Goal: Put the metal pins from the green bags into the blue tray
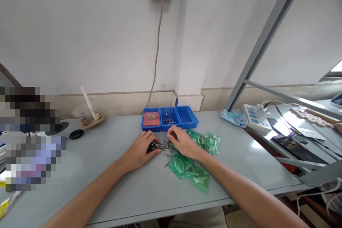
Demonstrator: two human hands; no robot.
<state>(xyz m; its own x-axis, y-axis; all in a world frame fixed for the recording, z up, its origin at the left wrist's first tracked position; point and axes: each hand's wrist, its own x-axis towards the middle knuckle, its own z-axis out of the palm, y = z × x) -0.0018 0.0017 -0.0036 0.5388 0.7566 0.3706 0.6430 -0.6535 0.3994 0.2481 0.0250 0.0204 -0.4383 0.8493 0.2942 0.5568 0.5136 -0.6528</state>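
On the grey worktop (128, 199), loose metal pins (154, 146) could scatter if the spread left hand (139, 152) slips; whether the curled right hand (184, 143) pinches any is unclear.

Bare left forearm (98, 185) and right forearm (235, 181) angled inward; left hand (140, 151) held palm-down, fingers (150, 137) arched, thumb (154, 153) spread apart; right hand (183, 143) held close by, fingers curled downward.

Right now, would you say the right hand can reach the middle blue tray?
Probably yes: the right hand is just in front of the middle blue tray, whose open top looks unblocked.
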